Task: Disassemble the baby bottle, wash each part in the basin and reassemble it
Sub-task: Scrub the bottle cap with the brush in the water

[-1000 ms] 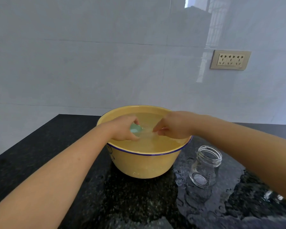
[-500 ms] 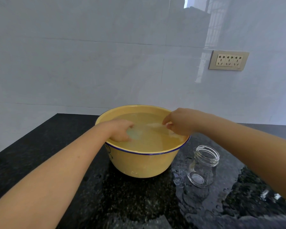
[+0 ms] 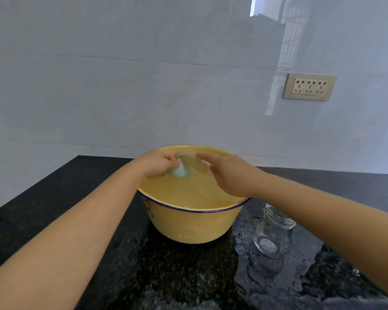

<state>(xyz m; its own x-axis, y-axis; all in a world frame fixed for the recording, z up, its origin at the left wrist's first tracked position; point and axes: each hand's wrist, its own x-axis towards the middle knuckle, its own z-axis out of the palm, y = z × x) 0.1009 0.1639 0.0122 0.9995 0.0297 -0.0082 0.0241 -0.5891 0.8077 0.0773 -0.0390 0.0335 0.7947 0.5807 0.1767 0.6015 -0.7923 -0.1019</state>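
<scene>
Fingers [image 3: 169, 161] of the left hand [image 3: 157, 165] curl round a pale green, cone-shaped plastic bottle part [image 3: 180, 172] above the far side of the yellow, blue-rimmed basin [image 3: 188, 227]; the right hand [image 3: 231, 177] reaches beside it, fingers nearly straight, empty. Wet, the part may slip into the water [image 3: 188, 190]. Right of the basin, a clear glass bottle body [image 3: 272, 236] sits under the right forearm [image 3: 323, 220], easily knocked.

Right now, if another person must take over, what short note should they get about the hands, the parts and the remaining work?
Left hand grips a green part over the basin.
Right hand is open beside it and holds nothing.
The bottle stands uncapped on the wet counter, right of the basin.
Done: disassembly.
Left: finish washing, then reassemble.
</scene>
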